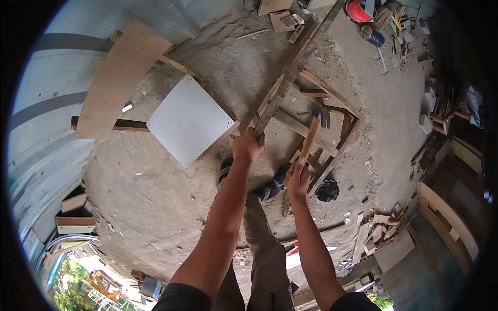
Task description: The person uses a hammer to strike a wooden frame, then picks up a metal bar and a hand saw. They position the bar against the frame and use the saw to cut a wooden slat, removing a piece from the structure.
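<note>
My left hand (248, 145) is closed around the near end of a long wooden plank (285, 83), which runs away toward the far right. In my right hand (297, 181) is a hammer (310, 136), gripped low on its wooden handle, with the dark claw head pointing away from me. A wooden frame (306, 127) of nailed strips lies under and beside the plank, and the hammer head is over it. Whether the head touches the frame I cannot tell. Left of my left hand, a white square panel (189, 122) with small dots at its corners rests on wood pieces.
A brown plywood sheet (116, 83) leans near the metal wall at left. A black bag-like object (327, 191) lies right of my feet. At the far right stand a red bucket (359, 11) and a dark can (372, 36). Wood scraps (381, 230) pile up at right.
</note>
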`<state>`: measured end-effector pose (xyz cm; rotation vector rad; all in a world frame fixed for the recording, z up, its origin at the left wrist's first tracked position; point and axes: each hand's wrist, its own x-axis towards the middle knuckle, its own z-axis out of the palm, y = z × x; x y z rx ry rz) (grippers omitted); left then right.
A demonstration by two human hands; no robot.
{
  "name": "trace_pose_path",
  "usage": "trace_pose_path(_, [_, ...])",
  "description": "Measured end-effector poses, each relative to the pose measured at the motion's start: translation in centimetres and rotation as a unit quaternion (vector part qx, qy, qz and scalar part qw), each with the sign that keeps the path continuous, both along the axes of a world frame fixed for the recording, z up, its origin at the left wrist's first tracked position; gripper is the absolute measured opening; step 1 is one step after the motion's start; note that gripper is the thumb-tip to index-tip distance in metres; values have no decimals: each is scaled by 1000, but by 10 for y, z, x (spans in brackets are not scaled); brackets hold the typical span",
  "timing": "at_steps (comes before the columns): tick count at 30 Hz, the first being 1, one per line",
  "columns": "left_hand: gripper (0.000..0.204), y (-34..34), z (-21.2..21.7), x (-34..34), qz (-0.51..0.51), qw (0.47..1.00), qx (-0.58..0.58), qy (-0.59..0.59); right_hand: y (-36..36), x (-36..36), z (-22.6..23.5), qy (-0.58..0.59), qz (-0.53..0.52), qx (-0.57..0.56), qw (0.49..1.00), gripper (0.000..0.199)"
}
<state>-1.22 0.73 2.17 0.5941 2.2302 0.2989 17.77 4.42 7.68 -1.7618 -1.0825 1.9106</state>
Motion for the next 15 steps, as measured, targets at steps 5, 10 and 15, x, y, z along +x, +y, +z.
trace_pose_path(5, [55,0,-1,-1,30,999,36,-20,-25,49,19,-272,89,182,941,46])
trace_pose_path(10, [76,-15,-25,6,64,986,154,29,46,106,5,-387,31,327,862,49])
trace_pose_path(15, [68,62,7,-8,69,932,355,34,142,125,-43,-329,-101,289,894,51])
